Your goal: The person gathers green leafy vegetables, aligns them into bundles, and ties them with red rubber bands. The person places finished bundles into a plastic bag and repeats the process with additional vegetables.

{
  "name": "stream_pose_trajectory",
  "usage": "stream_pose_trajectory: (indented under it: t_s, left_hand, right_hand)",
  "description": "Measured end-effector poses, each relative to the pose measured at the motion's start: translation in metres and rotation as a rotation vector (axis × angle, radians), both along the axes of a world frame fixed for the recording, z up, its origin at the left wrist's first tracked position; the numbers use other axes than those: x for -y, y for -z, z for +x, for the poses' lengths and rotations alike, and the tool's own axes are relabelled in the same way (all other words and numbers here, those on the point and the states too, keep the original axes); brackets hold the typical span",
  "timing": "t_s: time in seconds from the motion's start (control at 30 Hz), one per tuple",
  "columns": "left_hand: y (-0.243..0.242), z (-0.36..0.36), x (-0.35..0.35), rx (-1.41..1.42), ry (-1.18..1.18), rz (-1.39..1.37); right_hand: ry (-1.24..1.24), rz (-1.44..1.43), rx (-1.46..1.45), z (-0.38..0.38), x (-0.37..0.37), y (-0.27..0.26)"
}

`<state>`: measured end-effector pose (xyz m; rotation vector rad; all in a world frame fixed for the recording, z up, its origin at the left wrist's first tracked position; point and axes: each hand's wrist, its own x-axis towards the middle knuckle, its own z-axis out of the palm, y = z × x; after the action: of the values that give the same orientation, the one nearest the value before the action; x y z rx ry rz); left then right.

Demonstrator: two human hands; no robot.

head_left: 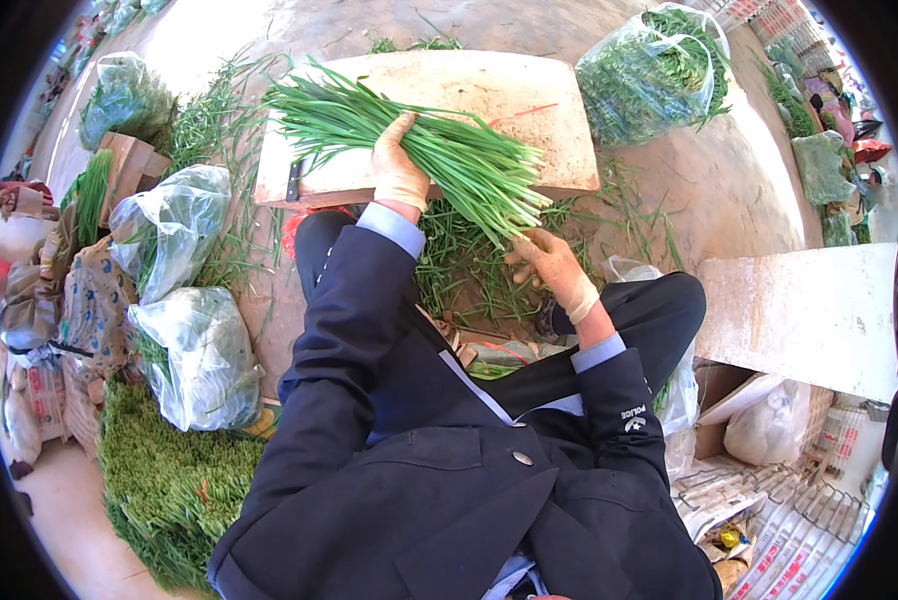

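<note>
A loose bunch of long green leafy stalks, resembling garlic chives (449, 154), lies in my gloved left hand (400, 169), which grips it around the middle. Its pale cut ends point down to the right. At those ends is my gloved right hand (552, 268), fingers apart and slightly curled; whether a fingertip touches a stalk I cannot tell. Beneath the bunch stands a low pale board (509, 79). A knife with a black handle (294, 180) rests at the board's left edge, its blade mostly hidden. A thin red tie (531, 112) lies on the board behind the stalks.
Loose green trimmings (464, 277) cover the floor between my legs. Clear bags of greens stand at the upper right (648, 82) and left (201, 360). A dense heap of greens (171, 480) is at lower left. A white panel (801, 315) juts in from the right.
</note>
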<state>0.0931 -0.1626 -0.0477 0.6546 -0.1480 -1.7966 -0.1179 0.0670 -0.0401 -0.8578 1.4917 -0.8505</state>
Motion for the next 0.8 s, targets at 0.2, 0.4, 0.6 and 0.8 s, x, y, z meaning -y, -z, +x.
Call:
stream_pose_trajectory:
  t_s: [0.2,0.4,0.6,0.8]
  left_hand:
    - [-0.002,-0.021,-0.018,0.015,0.035,-0.038]
    - [0.003,-0.027,-0.021,0.087,-0.024,-0.101]
    - [0.002,-0.025,-0.014,0.061,0.029,-0.091]
    - [-0.003,-0.017,-0.004,0.041,-0.041,-0.062]
  right_hand:
    - [0.175,0.119,0.272,0.002,0.01,0.047]
    - [0.222,-0.012,0.141,0.017,0.004,0.051]
    - [-0.257,-0.01,-0.68,-0.01,0.004,0.065]
    - [-0.383,-0.073,-0.524,-0.017,-0.02,0.045]
